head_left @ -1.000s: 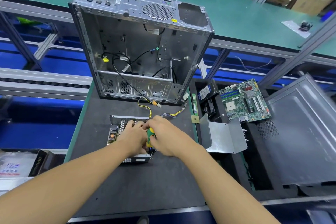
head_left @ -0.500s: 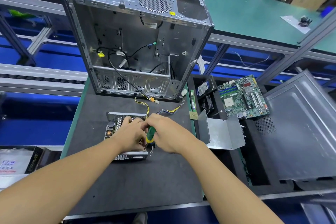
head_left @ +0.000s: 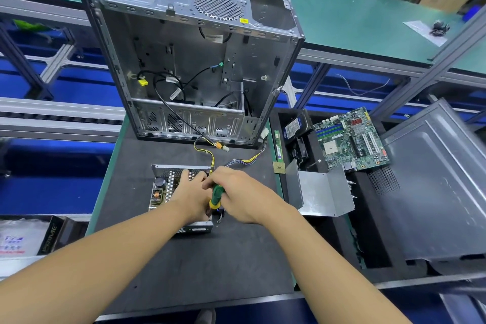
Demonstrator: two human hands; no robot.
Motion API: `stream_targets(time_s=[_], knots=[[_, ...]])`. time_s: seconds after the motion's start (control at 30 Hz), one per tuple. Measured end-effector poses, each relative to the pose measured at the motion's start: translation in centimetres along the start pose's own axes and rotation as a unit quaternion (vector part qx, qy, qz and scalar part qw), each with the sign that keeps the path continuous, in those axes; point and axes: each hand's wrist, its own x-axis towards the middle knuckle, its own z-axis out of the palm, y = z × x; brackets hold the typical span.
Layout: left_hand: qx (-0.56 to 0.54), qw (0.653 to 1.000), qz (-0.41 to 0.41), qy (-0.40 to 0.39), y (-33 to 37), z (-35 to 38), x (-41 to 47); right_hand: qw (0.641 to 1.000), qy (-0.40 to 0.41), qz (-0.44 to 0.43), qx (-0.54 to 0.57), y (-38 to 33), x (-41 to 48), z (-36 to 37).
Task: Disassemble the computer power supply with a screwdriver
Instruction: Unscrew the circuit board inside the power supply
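The power supply (head_left: 164, 187) lies on the dark mat (head_left: 189, 265) with its cover off, circuit board and coil exposed. My left hand (head_left: 190, 196) presses down on top of its board, fingers spread. My right hand (head_left: 240, 196) is closed around a green and yellow screwdriver (head_left: 216, 196), held nearly upright at the unit's right side; the tip is hidden between my hands. Yellow and black wires (head_left: 210, 155) run from the supply toward the case.
An open, gutted computer case (head_left: 194, 60) stands just behind the supply. A bent metal cover (head_left: 323, 194), a motherboard (head_left: 351, 139) and a large grey side panel (head_left: 436, 184) lie to the right. A boxed item (head_left: 29, 237) sits at the left.
Both hands stay on the power supply and screwdriver. The view has shifted slightly, with the case appearing nearer and more to the left.
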Motion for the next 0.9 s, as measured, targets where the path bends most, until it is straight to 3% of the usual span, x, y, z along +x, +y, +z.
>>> stream_targets(time_s=[0.27,0.5,0.9], knots=[[0.020,0.999,-0.014,-0.023,0.5,-0.1,0.4,1.000,0.004,-0.005,0.003,-0.1,-0.1,-0.1],[-0.047,0.998,-0.014,0.031,0.2,0.7,0.7,1.000,0.022,-0.008,0.006,-0.3,-0.1,-0.6],[0.007,0.999,-0.010,0.050,0.2,1.4,1.3,0.998,0.060,-0.002,0.031,0.6,-0.8,-1.9]])
